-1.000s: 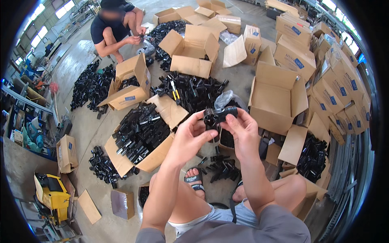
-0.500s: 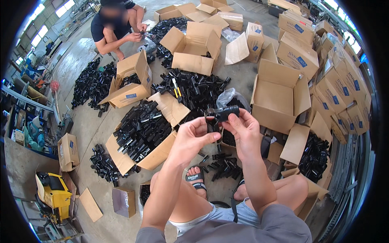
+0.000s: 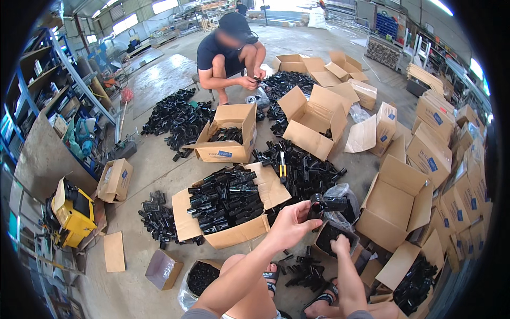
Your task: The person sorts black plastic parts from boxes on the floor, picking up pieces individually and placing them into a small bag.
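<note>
Nearest, short of the packed carton (image 3: 239, 233), a plastic-lined box of small black parts (image 3: 214, 262). Off the carton's right front corner, a pair of dark strap sandals (image 3: 271, 277), with loose black fittings (image 3: 305, 274) scattered between. Right of the carton, the right hand (image 3: 341, 245), low and palm-down, fingers bent into a small box (image 3: 353, 238) of dark parts; tips hidden, so impossible to tell how far closed or on what. Closer to the carton's right side, held up in the air, the left hand (image 3: 291, 223), thumb and fingers closed on the ring end of a black tube clamp (image 3: 334, 204), tube end pointing away from the carton. Flaps spread on the carton, with black fittings heaped inside. Just beyond its right flap, a broad fittings pile (image 3: 313, 171) bearing a yellow-handled tool (image 3: 283, 170). Directly beyond the carton, a part-filled printed carton (image 3: 226, 154). Farther beyond, a crouching co-worker (image 3: 226, 58) in dark clothes and cap, hands together.
</note>
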A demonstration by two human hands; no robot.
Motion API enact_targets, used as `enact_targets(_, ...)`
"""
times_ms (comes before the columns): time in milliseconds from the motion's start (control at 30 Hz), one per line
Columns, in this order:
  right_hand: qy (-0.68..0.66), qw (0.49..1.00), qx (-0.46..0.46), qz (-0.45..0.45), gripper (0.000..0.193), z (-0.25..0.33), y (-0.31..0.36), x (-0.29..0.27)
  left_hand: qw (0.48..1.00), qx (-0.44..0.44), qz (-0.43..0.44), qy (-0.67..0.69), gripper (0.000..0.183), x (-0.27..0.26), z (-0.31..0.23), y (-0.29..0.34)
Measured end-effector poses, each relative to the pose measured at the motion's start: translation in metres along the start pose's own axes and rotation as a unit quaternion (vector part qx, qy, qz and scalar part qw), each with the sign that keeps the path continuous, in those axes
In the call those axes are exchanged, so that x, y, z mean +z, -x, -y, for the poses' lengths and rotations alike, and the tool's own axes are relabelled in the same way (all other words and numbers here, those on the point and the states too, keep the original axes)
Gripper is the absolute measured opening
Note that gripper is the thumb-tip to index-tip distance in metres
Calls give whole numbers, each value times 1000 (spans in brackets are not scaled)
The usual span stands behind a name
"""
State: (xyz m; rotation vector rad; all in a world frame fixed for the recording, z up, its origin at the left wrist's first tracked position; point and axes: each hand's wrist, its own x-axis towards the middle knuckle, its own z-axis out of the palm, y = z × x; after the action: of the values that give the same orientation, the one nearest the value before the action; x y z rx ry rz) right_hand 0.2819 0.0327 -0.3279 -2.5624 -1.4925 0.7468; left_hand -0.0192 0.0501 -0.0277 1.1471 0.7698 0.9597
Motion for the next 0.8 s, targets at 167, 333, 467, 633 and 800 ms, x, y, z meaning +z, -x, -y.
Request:
enact_targets(167,-2,998,55,-41,41,8,14,7,999,-8,-21,-30,41,-1,-3,-4)
enact_targets(333,2,996,26,-86,25,-6,6,22,999,2,-38,2,39,-3,8,-9)
enact_targets(467,9,994,1,-108,19,-7,0,25,998,-15,-43,-33,40,-6,-1,-16)
enact_targets(633,10,996,-18,-91,17,9,7,24,995,20,-85,-56,39,-14,11,-14)
enact_targets(800,25,997,16,-66,16,-4,1,25,998,7,-60,-20,39,-11,6,-18)
